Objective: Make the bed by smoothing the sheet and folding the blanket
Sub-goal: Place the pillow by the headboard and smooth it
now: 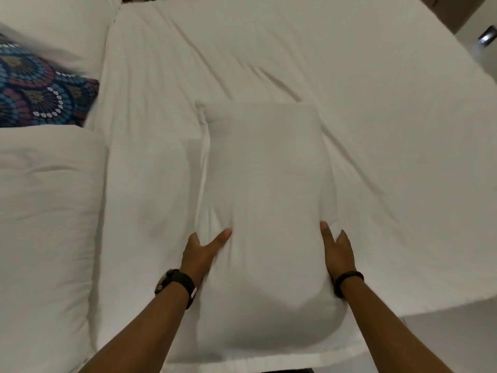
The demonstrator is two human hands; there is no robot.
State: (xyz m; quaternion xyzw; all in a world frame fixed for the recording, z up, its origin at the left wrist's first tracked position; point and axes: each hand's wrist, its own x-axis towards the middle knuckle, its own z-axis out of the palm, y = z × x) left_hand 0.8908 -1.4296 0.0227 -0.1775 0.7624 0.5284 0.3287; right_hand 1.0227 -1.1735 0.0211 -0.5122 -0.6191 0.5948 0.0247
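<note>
head | sheet [349,90] spread over bed, creased mid | pillow [266,211] on it, near edge | left hand [200,255], right hand [337,255] clasp its sides, fingers tucked under | risk: dragging pillow rucks sheet

White pillow [269,211], white sheet [363,117] — cushion [40,95] blue-purple, fan-patterned

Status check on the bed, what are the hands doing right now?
Left hand and right hand grip white pillow by its sides. Sheet still creased. Patterned cushion and white duvet at left, clear of hands.
</note>
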